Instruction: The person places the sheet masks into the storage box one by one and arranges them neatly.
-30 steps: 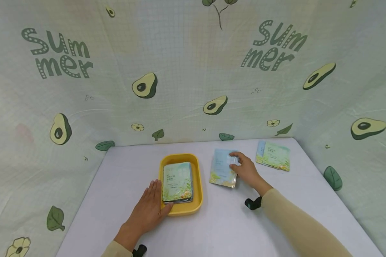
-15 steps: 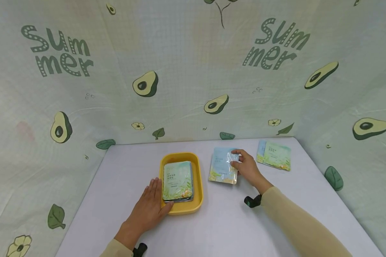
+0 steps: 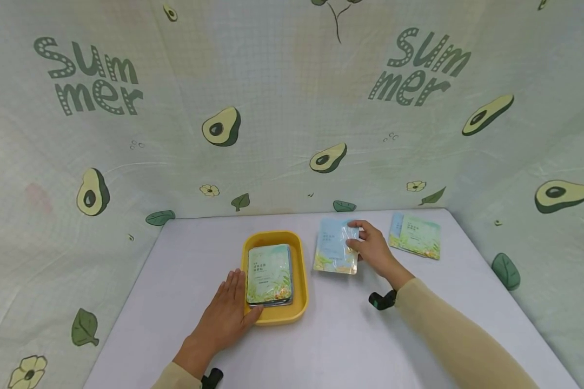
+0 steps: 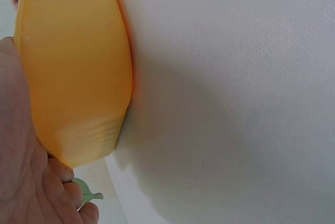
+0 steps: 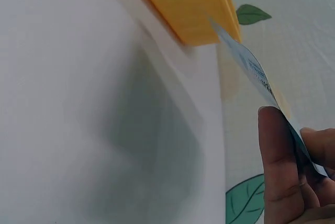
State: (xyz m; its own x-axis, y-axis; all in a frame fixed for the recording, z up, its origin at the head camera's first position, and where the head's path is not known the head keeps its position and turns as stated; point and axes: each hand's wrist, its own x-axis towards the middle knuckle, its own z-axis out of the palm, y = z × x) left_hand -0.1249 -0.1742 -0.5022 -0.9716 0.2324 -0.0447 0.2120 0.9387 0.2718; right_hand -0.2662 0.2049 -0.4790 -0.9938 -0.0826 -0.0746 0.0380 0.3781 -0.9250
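Observation:
Between the thumb and fingers of my right hand a flat light-blue sachet is pinched by its right edge. The right wrist view has the sachet edge-on, raised off the table with a shadow beneath. My left hand rests with straight fingers along the left side of a yellow tray, thumb at its near rim. In the left wrist view the palm lies against the tray wall. Inside the tray is a stack of sachets, a green one on top.
At the back right of the white table, a green sachet overlaps a blue sachet. A printed cloth backdrop rises behind the table's far edge and at both sides.
My right hand has shifted the blue sachet slightly away from me and a little left, and the sachet has tilted. The left hand and the tray stay in place.

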